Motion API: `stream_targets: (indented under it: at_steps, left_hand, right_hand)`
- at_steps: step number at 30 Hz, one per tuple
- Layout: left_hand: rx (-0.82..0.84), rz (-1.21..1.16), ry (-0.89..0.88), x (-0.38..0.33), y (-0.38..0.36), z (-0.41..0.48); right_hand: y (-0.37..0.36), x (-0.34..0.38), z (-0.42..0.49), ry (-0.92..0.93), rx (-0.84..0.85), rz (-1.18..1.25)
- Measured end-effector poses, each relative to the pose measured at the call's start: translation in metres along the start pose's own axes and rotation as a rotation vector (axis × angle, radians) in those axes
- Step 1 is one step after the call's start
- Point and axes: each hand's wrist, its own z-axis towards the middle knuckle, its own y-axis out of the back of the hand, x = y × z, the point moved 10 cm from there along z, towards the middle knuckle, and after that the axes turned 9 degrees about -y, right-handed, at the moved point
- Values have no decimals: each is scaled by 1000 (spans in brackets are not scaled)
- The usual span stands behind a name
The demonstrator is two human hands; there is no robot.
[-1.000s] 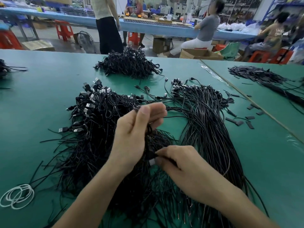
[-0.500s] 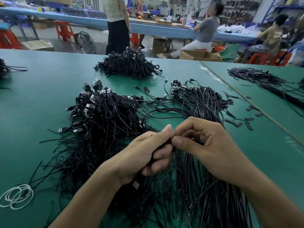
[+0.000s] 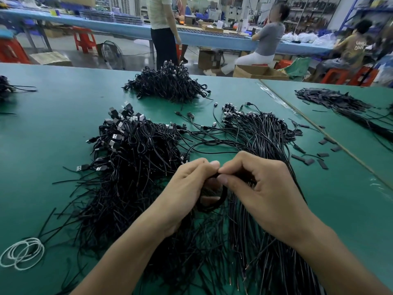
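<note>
Head view. Whereabouts of the cable (image 3: 223,199)?
– Coiled into a small loop just above the near surface (image 3: 42,167), dead centre, held between both hands.
– Fingers?
– Left hand (image 3: 187,194) curled round the loop's left side; right hand (image 3: 261,194) pinching its top with thumb and forefinger. Both equally near.
– Lie of the loop?
– Hanging down from the pinch, toward the body.
– Containers?
– Only a cardboard box (image 3: 244,74) on the floor beyond; contents unseen.

Right hand (image 3: 263,188) now up from the near plug end, fingertips meeting left hand (image 3: 185,192), cable (image 3: 223,199) now curled into a small loop between them, far standing person (image 3: 163,39) further right.
</note>
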Motion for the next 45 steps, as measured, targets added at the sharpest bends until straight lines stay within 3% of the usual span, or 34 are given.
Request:
stream_targets:
  at_steps: [2,4,6,11,14,17,21,28,32,37,40,45]
  left_hand:
    - [45,-154,145,12,-10,-6]
    - [104,-143,226,19,-14,-11]
    - [105,10,193,18,-7,-10]
    - [-147,153,53,10,30,1]
    - [-259,41,14,3,42,0]
    - [-301,-42,-13,-2,42,0]
    - [-291,-253,1,0,35,7]
    - [-297,-110,-51,-2,42,3]
    - [-248,-94,-49,-5,38,0]
    - [-170,93,-57,-6,25,0]
    - [-107,108,-118,-14,13,-1]
    - [-17,89,-302,-32,1,-4]
  right_hand:
    - [-2,1,1,16,-23,-2]
    - [-7,-1,4,-4,-12,63]
    - [-12,-9,9,-44,25,145]
    - [-12,-57,15,-240,-75,175]
    - [-43,-93,4,-383,127,-115]
    - [-75,-119,-17,-402,374,-501]
    - [-86,-123,-24,-428,399,-602]
    - [-72,-105,-18,-459,427,-620]
    - [-33,-90,-8,-521,372,-472]
    - [15,-41,13,-316,-79,31]
    - [-1,-18,11,-215,-26,182]
    - [-21,-6,6,-186,69,137]
